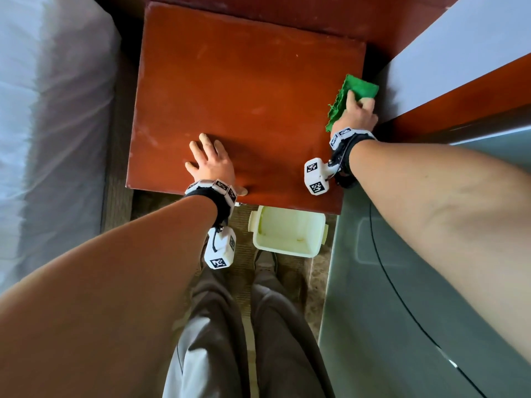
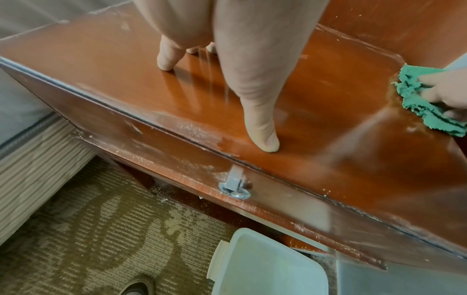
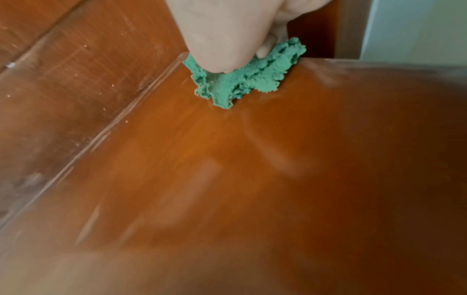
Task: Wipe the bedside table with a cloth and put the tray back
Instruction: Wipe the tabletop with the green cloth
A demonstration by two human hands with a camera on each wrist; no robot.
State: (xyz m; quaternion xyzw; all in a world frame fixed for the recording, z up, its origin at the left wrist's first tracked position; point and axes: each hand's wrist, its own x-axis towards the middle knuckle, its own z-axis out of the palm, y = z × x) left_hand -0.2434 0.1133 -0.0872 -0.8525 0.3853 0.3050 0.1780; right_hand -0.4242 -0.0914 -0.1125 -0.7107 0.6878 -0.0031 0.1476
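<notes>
The bedside table (image 1: 244, 96) has a glossy red-brown wooden top with pale dusty smears. My right hand (image 1: 357, 113) grips a bunched green cloth (image 1: 360, 87) and presses it on the top at the right edge. In the right wrist view the curled fingers (image 3: 222, 49) bear down on the cloth (image 3: 242, 83), near the back corner of the table (image 3: 227, 179). My left hand (image 1: 207, 156) lies flat with fingers spread near the front edge; the thumb (image 2: 262, 135) presses the wood (image 2: 328, 119). A cream plastic tray (image 1: 287, 239) sits empty on the carpet below the front edge.
A bed with white sheets (image 1: 43, 124) runs along the left. A grey surface (image 1: 416, 311) and a white-and-orange panel (image 1: 459, 67) close in the right side. A metal drawer pull (image 2: 233, 185) sticks out of the table front. My shoes (image 1: 265, 262) stand just behind the tray.
</notes>
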